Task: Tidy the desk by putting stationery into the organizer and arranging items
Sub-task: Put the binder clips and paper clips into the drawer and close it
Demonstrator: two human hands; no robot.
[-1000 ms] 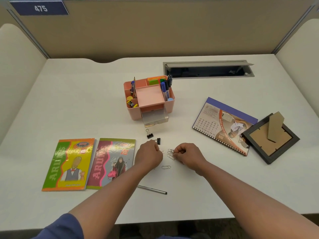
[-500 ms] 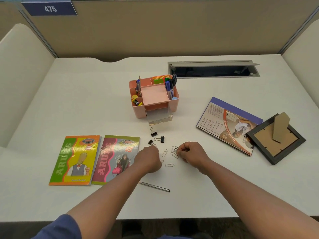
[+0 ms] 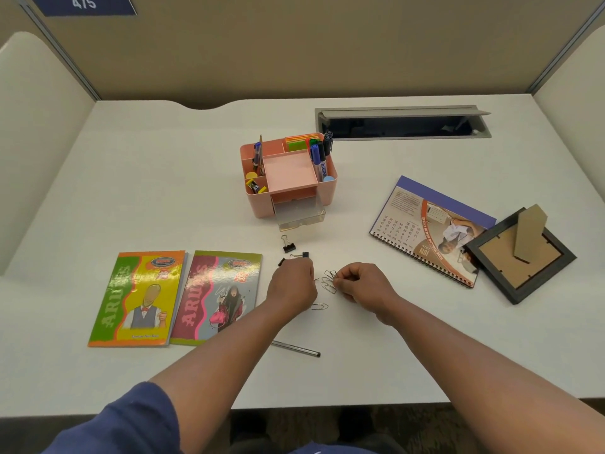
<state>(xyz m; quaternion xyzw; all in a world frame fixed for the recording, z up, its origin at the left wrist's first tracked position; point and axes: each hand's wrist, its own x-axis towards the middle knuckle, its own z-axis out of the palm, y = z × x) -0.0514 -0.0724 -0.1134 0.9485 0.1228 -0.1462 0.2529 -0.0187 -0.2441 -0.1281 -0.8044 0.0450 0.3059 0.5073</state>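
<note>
A pink organizer stands mid-desk with markers and sticky notes in it, and its clear drawer is pulled out. In front of it lie black binder clips and loose paper clips. My right hand pinches a bunch of paper clips just above the desk. My left hand is curled with its fingertips on a paper clip beside that bunch; what it grips is mostly hidden. One paper clip lies between my wrists. A silver pen lies nearer me, partly under my left forearm.
Two colourful notebooks lie side by side at the left. A spiral calendar and a black picture frame, back side up, sit at the right. An open cable slot runs along the back. Partition walls enclose the desk.
My left hand moved back toward the paper clip beside the bunch and covers it again. My right hand keeps its pinch on the bunch. The view shifted slightly.
</note>
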